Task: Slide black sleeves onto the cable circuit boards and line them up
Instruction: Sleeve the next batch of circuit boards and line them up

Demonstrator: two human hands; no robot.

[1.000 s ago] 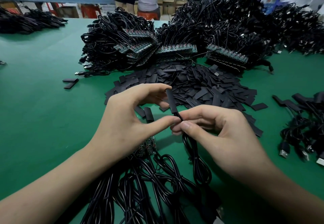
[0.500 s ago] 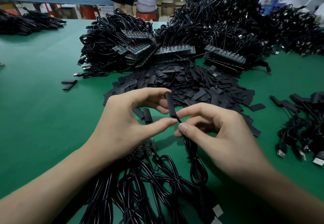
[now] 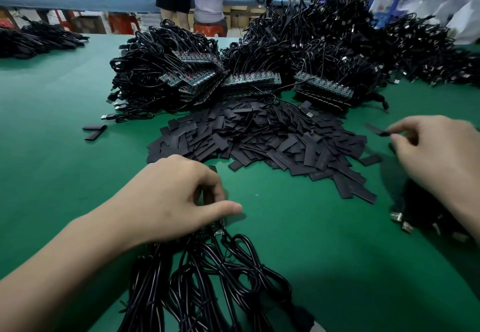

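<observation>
Pinching black sleeve (image 3: 375, 129), judged light and pliable, by its end in fingers of right hand (image 3: 441, 155). Curling fingers of left hand (image 3: 168, 199) over cable circuit boards (image 3: 217, 227), likely stiff and fragile; hold not discernible.

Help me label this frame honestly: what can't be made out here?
Head view only.
Left hand: its own knuckles hide what the fingertips touch on the cable bundle.
Sleeve pinched by right hand: motion-blurred; board inside unseen.
Cable pile at right: partly covered by the right forearm.
</observation>
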